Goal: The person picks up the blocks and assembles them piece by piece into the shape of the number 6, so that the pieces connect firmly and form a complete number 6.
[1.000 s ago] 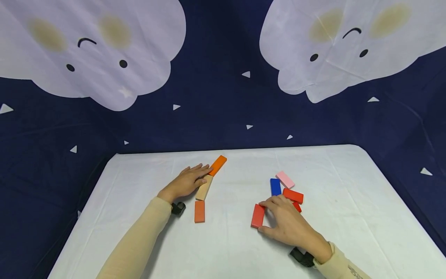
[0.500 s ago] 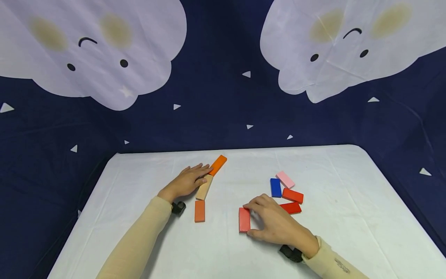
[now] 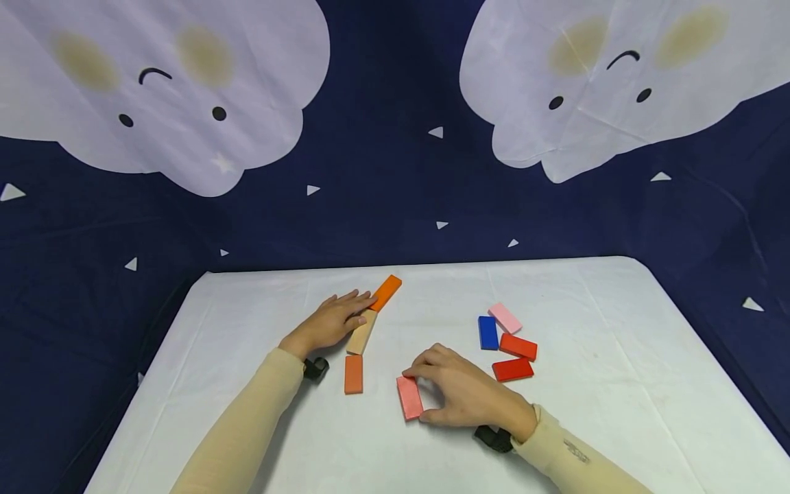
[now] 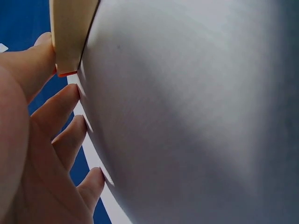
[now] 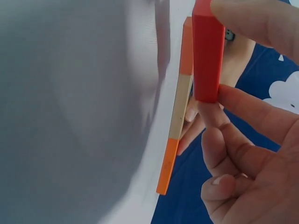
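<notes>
Clamping red blk (image 3: 410, 398) w/ R hand (image 3: 461, 390) grip, L hand (image 3: 329, 322) splayed (partly hiding tan blk (image 3: 363, 335)), blue blk (image 3: 488, 333) nearby

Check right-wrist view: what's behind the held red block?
Behind the red block, the left hand partly shows, with the tan block beside it. Whatever sits directly behind is covered, including part of that hand.

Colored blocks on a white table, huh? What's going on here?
A person's right hand pinches a red block between thumb and fingers. The left hand lies by a bent row: bright orange block, beige block, darker orange block, end to end. The held block is apart from that row. Farther right on the white table lie a blue block, a pink block and two other red blocks.
</notes>
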Action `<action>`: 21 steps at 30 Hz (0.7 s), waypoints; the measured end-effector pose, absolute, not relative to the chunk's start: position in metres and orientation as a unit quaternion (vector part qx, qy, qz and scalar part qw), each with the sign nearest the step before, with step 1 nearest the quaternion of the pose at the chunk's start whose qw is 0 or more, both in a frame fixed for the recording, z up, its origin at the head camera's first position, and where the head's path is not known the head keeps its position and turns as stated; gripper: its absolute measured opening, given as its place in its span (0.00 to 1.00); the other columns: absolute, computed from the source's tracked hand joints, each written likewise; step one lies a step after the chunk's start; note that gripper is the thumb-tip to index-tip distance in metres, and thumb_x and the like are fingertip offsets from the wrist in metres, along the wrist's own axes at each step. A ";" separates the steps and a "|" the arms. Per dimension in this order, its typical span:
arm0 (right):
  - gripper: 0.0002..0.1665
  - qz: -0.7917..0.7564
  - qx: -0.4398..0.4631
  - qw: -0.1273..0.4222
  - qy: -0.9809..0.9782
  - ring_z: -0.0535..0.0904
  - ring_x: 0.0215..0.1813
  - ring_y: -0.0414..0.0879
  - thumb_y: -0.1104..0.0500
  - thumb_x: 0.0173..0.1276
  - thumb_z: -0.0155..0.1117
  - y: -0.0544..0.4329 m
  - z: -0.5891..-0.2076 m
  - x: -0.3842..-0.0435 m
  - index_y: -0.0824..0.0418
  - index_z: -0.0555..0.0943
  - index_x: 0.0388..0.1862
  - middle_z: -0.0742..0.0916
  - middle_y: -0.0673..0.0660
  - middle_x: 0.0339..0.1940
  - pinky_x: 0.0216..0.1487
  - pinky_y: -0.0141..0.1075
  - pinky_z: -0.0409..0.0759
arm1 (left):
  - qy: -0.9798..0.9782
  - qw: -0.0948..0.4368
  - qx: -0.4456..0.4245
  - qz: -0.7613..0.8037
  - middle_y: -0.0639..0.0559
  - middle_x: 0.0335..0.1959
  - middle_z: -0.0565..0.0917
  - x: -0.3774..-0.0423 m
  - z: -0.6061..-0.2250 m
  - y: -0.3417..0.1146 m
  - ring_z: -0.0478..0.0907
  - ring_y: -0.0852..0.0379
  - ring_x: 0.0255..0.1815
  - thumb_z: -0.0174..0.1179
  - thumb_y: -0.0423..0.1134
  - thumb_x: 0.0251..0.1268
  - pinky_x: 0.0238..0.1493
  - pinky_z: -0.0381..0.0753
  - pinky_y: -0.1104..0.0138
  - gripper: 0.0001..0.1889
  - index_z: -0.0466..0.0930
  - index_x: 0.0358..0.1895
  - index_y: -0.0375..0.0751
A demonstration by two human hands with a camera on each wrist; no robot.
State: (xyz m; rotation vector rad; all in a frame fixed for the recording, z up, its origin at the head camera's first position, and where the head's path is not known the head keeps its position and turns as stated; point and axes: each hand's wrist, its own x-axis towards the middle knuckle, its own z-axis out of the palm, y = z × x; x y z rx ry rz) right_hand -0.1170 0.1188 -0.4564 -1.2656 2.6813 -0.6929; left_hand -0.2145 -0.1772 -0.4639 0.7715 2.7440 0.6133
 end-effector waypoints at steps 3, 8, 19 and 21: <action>0.33 -0.225 -0.431 0.053 0.872 0.72 0.59 0.39 0.44 0.56 0.77 0.112 -0.457 -0.119 0.52 0.83 0.60 0.82 0.44 0.54 0.63 0.38 0.74 | 0.936 0.111 0.264 0.207 0.47 0.78 0.62 -0.214 -0.464 -0.178 0.53 0.44 0.80 0.48 0.46 0.81 0.77 0.47 0.40 0.27 0.62 0.78 0.45; 0.33 -0.219 -0.461 0.065 0.858 0.73 0.60 0.39 0.44 0.57 0.77 0.101 -0.457 -0.122 0.53 0.83 0.60 0.82 0.44 0.55 0.65 0.36 0.73 | 0.936 0.112 0.263 0.206 0.48 0.79 0.61 -0.214 -0.464 -0.178 0.53 0.43 0.80 0.48 0.47 0.81 0.76 0.46 0.40 0.27 0.62 0.78 0.45; 0.32 -0.213 -0.505 0.080 0.832 0.72 0.61 0.38 0.47 0.56 0.77 0.083 -0.459 -0.127 0.52 0.83 0.61 0.81 0.43 0.56 0.67 0.34 0.71 | 0.936 0.114 0.262 0.206 0.48 0.79 0.61 -0.216 -0.464 -0.178 0.52 0.44 0.80 0.47 0.47 0.82 0.77 0.46 0.41 0.27 0.62 0.78 0.46; 0.32 -0.215 -0.511 0.083 0.828 0.72 0.62 0.38 0.48 0.57 0.77 0.080 -0.459 -0.128 0.52 0.83 0.61 0.81 0.43 0.56 0.67 0.34 0.71 | 0.936 0.116 0.261 0.206 0.49 0.79 0.61 -0.216 -0.464 -0.178 0.52 0.45 0.80 0.47 0.48 0.82 0.77 0.45 0.41 0.27 0.62 0.78 0.47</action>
